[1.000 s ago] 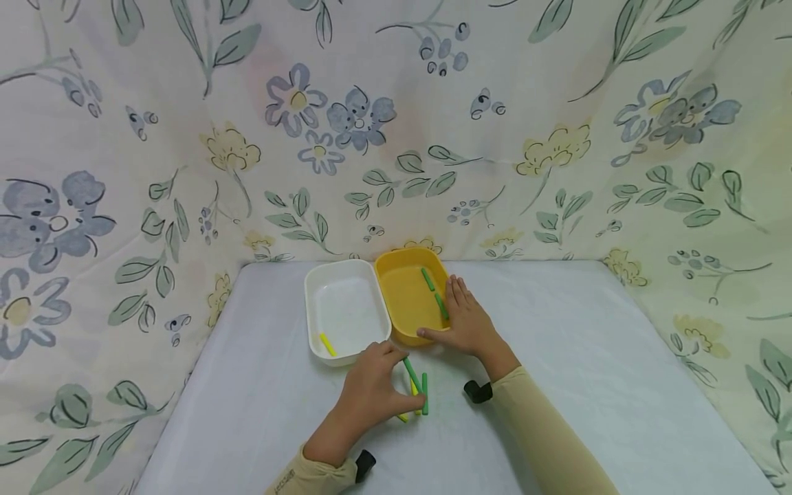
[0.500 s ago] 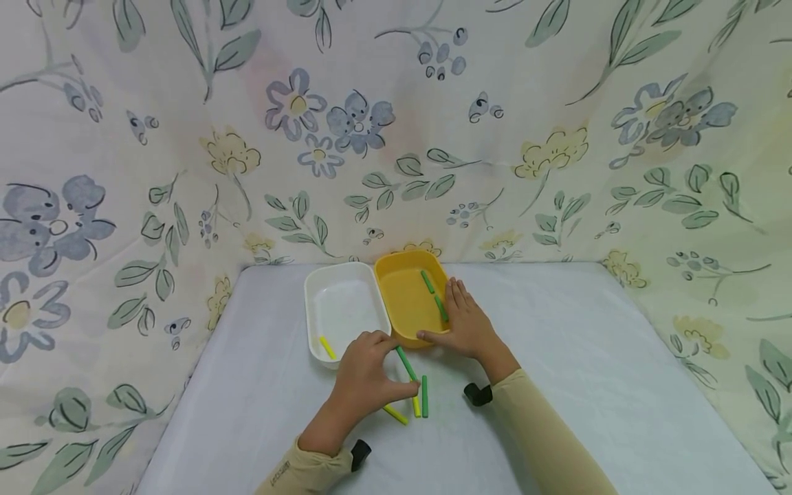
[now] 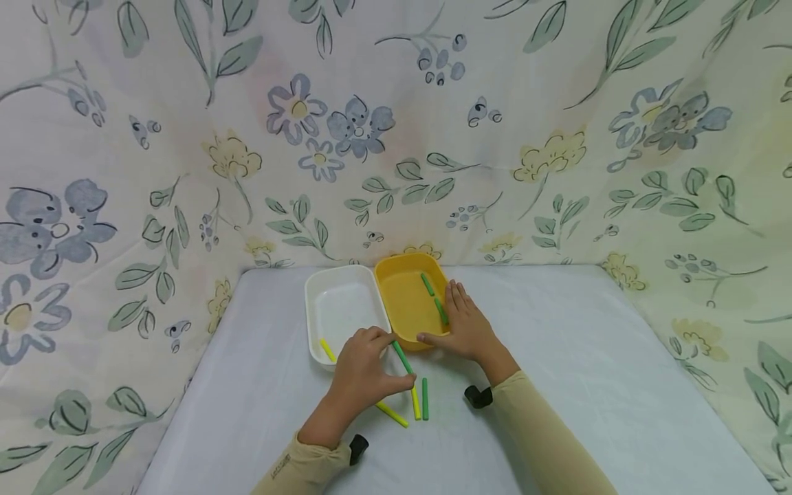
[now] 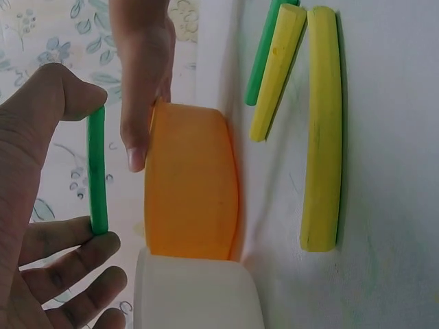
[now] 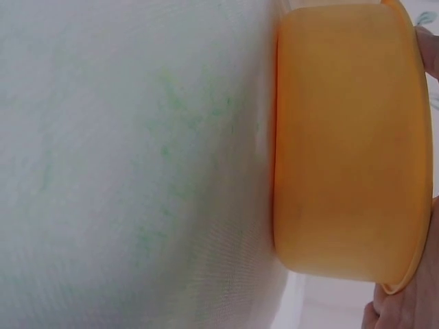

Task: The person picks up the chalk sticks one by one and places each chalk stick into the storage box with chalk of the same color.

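My left hand (image 3: 359, 368) pinches a green crayon-like stick (image 4: 97, 171) by its ends, between thumb and fingertips. It is raised above the table, close to the near edges of both trays. My right hand (image 3: 469, 330) rests against the yellow tray (image 3: 402, 302), fingers straight along its right side and thumb at the near rim. Inside that tray lie two green sticks (image 3: 427, 284). Left of it, the white tray (image 3: 346, 302) has a yellow stick (image 3: 326, 348), partly hidden by my left hand. On the table below are a green stick (image 3: 425, 399) and two yellow sticks (image 4: 322, 130).
A white cloth (image 3: 557, 330) covers the table, with faint green smudges in the right wrist view. Behind the trays hangs a flowered curtain (image 3: 396, 137). Both wrists wear a small black camera (image 3: 478, 397).
My left hand has moved up and left with the green stick, toward the trays, uncovering more of the yellow sticks on the table. The right hand stays at the yellow tray.
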The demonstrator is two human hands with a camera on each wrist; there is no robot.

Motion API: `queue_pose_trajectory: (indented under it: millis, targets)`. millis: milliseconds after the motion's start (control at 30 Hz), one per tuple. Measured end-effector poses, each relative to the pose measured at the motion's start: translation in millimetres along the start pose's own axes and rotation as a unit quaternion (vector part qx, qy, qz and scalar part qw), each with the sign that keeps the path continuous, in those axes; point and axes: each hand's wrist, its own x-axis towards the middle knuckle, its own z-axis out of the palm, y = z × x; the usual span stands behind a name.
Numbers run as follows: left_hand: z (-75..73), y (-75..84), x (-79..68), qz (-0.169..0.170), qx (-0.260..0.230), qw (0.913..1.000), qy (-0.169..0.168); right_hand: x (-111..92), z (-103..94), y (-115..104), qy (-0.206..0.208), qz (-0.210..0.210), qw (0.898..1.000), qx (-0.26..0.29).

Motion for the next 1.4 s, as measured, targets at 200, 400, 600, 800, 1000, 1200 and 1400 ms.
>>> queue_pose_trajectory:
  millis: [200, 400, 600, 800, 1000, 1200, 1400]
  targets:
    - [2.5, -4.8, 3.2, 0.005, -0.009, 0.9999, 0.002, -1.1, 0.1, -1.4, -0.004, 0.003, 1.0, -0.003]
    - [2.0, -8.3, 10.1, 0.016, 0.01, 0.9998, 0.001, 0.4, 0.3, -2.4, -0.001, 0.004, 1.0, -0.003]
    - [-0.3, -13.4, 16.9, 0.005, 0.016, 0.9999, -0.004, 1.9, 1.9, -1.1, 0.002, 0.008, 1.0, 0.002]
    - [-4.4, -18.2, 25.9, -0.015, 0.027, 0.9995, 0.004, 1.4, 0.7, -2.1, 0.0, 0.009, 1.0, 0.005]
    - [-4.9, -18.1, 33.7, -0.038, 0.047, 0.998, -0.019, 0.3, -0.4, -1.8, -0.002, 0.006, 1.0, 0.003]
    - [0.4, -18.2, 42.2, -0.064, 0.049, 0.9957, -0.047, -0.6, -1.6, -1.7, -0.002, 0.002, 1.0, 0.006]
    - [5.0, -20.0, 48.4, -0.066, 0.045, 0.9953, -0.055, 0.5, -0.3, -1.1, 0.001, -0.001, 1.0, 0.0]
